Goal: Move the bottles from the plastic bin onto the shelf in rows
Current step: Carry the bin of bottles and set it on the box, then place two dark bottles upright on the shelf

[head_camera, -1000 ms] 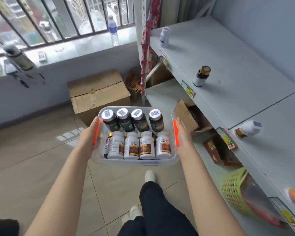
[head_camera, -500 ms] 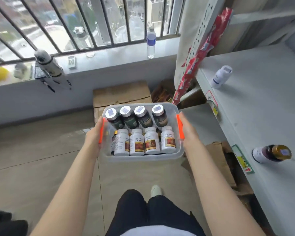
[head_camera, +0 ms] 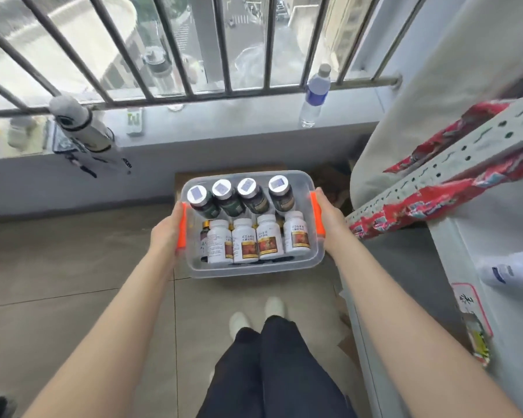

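Observation:
I carry a clear plastic bin (head_camera: 254, 268) with orange handles in front of me, above the floor. My left hand (head_camera: 166, 233) grips its left handle and my right hand (head_camera: 329, 220) grips its right handle. Inside, several dark bottles with white caps (head_camera: 252, 196) lean along the far side. Several white bottles with red-brown labels (head_camera: 267, 239) stand along the near side, with a small dark bottle half hidden at their left. The grey shelf (head_camera: 501, 242) lies at the right edge, with one white bottle (head_camera: 511, 270) lying on it.
A barred window and a sill run across the back, holding a water bottle (head_camera: 314, 96) and small items. A cardboard box (head_camera: 233, 171) sits behind the bin. A perforated shelf upright with red packaging (head_camera: 447, 182) leans at the right. My legs and shoes (head_camera: 255, 315) are below.
The view has swung left, towards the window. The shelf has slid to the right edge and the gold-capped bottle on it has left the frame. Both hands keep the same hold on the bin.

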